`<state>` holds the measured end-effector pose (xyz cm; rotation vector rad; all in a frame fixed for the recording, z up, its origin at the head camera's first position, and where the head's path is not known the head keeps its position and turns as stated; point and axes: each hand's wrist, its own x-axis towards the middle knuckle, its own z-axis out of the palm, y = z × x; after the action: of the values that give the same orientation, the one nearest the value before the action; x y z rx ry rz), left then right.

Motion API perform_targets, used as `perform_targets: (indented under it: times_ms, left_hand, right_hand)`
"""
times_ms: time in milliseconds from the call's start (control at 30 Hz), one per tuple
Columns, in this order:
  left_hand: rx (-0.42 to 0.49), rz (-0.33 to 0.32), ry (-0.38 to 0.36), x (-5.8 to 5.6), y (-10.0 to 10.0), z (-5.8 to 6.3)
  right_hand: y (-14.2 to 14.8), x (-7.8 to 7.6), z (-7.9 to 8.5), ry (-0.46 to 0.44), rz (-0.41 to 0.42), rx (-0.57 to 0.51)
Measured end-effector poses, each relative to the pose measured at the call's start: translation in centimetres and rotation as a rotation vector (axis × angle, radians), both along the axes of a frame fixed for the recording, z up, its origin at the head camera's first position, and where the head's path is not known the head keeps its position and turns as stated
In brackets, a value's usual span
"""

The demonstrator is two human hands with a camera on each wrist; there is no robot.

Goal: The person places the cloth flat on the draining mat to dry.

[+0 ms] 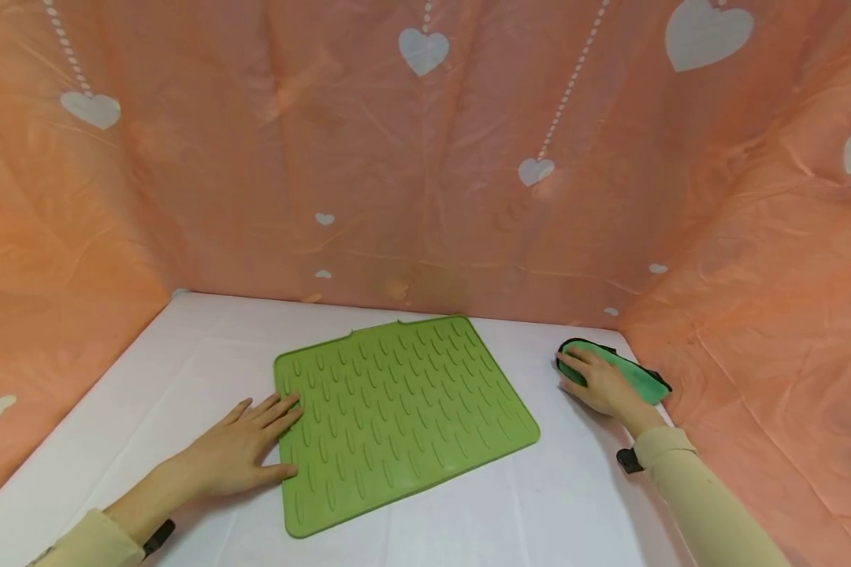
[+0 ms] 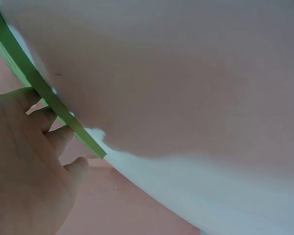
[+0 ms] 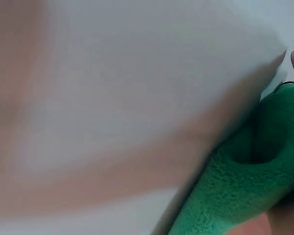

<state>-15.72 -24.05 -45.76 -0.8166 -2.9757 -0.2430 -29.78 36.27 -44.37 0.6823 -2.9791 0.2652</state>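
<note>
At the center of the head view lies the green mat (image 1: 404,417), rows of narrow raised ridges across its face and its outline turned at a slant. Its left edge meets the left hand (image 1: 237,449), whose fingers are straight and spread wide, with the tips resting on the rim. The left wrist view shows that mat nearly edge-on, as a thin strip along the fingertips.

Right of center, apart from the mat, the right hand (image 1: 599,386) holds a folded green cloth (image 1: 634,376) with dark edging, its fingers over the cloth's left end. The right wrist view shows the plush fabric bulging around a hollow fold; most of the hand falls outside that view.

Under both things spreads a white tabletop (image 1: 482,520). Beige sleeves (image 1: 702,492) enter from the lower left and lower right, each with a black band (image 1: 629,460) at the wrist. Across the upper frame and down both sides hangs an orange-pink curtain (image 1: 369,157) with pale hearts (image 1: 423,51), some on dotted strings.
</note>
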Motion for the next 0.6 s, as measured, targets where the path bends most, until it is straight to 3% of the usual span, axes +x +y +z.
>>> perform_targets:
  times_ms: [400, 600]
  left_hand:
    - [-0.002, 0.004, -0.011, 0.0, 0.1, 0.2]
    - [0.0, 0.007, -0.019, 0.0, 0.2, 0.1]
  right_hand:
    - [0.2, -0.8, -0.5, 0.047, 0.018, 0.024]
    - [0.3, -1.3, -1.0, 0.078, 0.002, -0.033]
